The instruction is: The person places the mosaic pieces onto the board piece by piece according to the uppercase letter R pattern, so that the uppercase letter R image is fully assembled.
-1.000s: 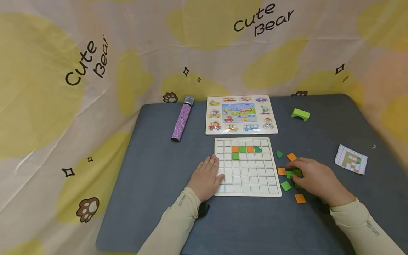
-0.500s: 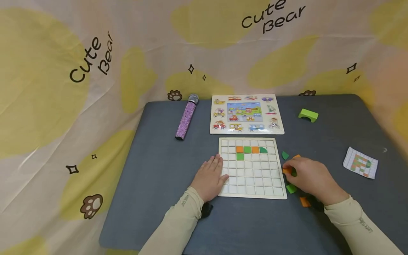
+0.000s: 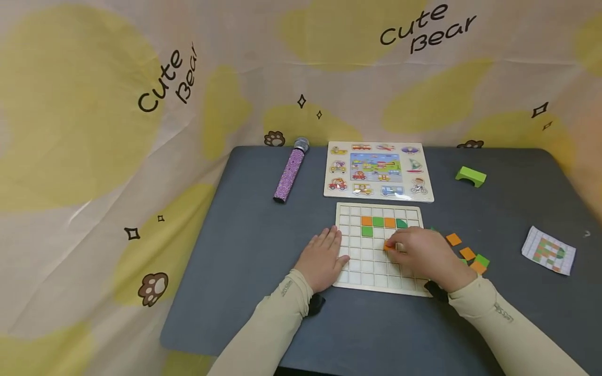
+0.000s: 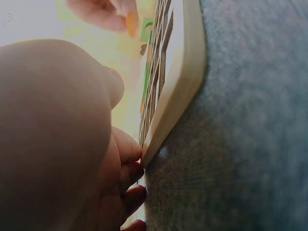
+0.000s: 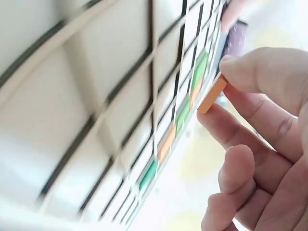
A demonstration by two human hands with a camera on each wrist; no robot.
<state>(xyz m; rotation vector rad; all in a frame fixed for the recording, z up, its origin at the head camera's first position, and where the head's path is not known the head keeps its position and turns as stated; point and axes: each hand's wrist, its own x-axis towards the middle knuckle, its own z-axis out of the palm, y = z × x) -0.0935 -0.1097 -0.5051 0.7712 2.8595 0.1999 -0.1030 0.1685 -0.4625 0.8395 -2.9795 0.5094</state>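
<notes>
Carrying an orange tile (image 3: pixel 387 246) leftward from the loose tiles (image 3: pixel 467 254) being reached for half a second ago, and now hovering with the right hand (image 3: pixel 425 256) above the grid board (image 3: pixel 359 266), just below and right of the frame's centre. Clamping that tile by its edges between thumb and fingertips, while curling the remaining fingers inward. Resting the left hand (image 3: pixel 321 261) along the board's left edge, holding fingers nearly together and thumb slightly apart.

Risking, at the largest, a skewed board from too hard a push by either hand; next, a disturbed row of orange and green tiles (image 3: pixel 378 222) from brushing low with the knuckles; at the smallest, a dropped or crooked tile from so slim a pinch, or from catching on the apparent ridges between cells.

Filling the upper frame with creased, yellow-blotched cloth (image 3: pixel 338 42); spreading below it a matte grey tabletop (image 3: pixel 226 250) with rounded corners. Showing a glossy, rectangular picture puzzle (image 3: pixel 376 168) just above the pale, squared board. Including, left of it, a glittery purple microphone (image 3: pixel 289 175) with metallic mesh head; at far right, a creased paper card (image 3: pixel 548 250); higher, a smooth lime arch block (image 3: pixel 471 176). Ending with thin, flat squares and one dark-green quarter-round tile (image 3: pixel 401 223).
</notes>
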